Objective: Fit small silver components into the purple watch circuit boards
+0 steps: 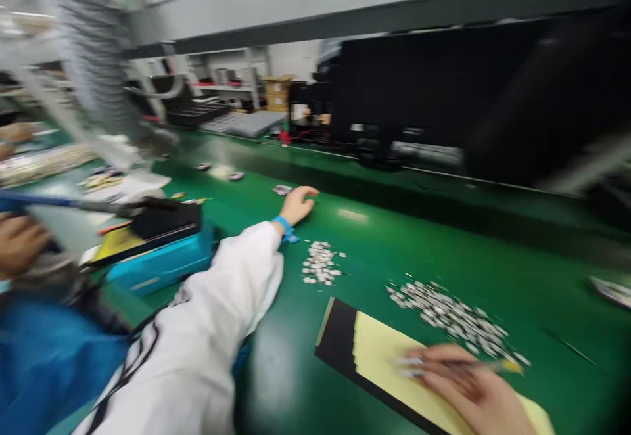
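Observation:
My left hand (298,204), with a blue wristband (286,227), reaches out over the green tabletop. Its visible fingers are stretched and somewhat apart, with nothing seen in them. A small round part (282,189) lies beside it. My right hand (470,382) is closed around a thin tool with a yellow end (513,365); motion blur hides its exact kind. A small whitish, shiny piece (411,364) shows at its fingertips, above a yellow sheet (382,349) on a black board (340,336). Loose small white pieces lie in a larger pile (451,313) and a smaller pile (321,263).
Two more round parts (236,176) lie farther back left. A blue box (162,264) stands left of my arm, near another person's hand (20,244). A thin dark green stick (572,346) lies at right. A grey ribbed hose (91,41) hangs at upper left.

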Action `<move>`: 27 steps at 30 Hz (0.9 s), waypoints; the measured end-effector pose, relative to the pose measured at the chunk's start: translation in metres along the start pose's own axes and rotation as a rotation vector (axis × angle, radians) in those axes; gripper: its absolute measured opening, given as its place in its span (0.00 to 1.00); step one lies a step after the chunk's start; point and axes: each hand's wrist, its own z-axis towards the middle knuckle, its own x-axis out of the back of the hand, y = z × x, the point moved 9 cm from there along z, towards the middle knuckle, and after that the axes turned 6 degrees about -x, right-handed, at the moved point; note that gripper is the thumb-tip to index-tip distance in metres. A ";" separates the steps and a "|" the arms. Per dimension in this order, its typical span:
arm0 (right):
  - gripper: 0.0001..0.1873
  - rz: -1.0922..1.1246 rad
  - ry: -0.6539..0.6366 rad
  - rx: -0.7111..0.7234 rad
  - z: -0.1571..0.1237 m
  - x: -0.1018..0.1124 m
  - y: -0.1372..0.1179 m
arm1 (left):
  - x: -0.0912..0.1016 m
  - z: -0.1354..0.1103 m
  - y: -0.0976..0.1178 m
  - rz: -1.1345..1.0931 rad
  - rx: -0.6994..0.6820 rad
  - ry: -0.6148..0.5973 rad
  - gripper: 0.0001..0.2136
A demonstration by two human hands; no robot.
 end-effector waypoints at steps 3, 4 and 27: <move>0.18 0.217 -0.083 -0.065 0.003 -0.006 -0.005 | -0.010 0.009 0.009 -0.041 -0.042 -0.072 0.13; 0.18 0.265 -0.090 -0.048 0.005 -0.006 -0.009 | -0.015 0.012 0.014 -0.051 -0.058 -0.107 0.13; 0.12 -0.847 0.623 -0.302 0.087 0.308 0.001 | -0.051 -0.036 0.156 -0.090 -0.289 -0.548 0.18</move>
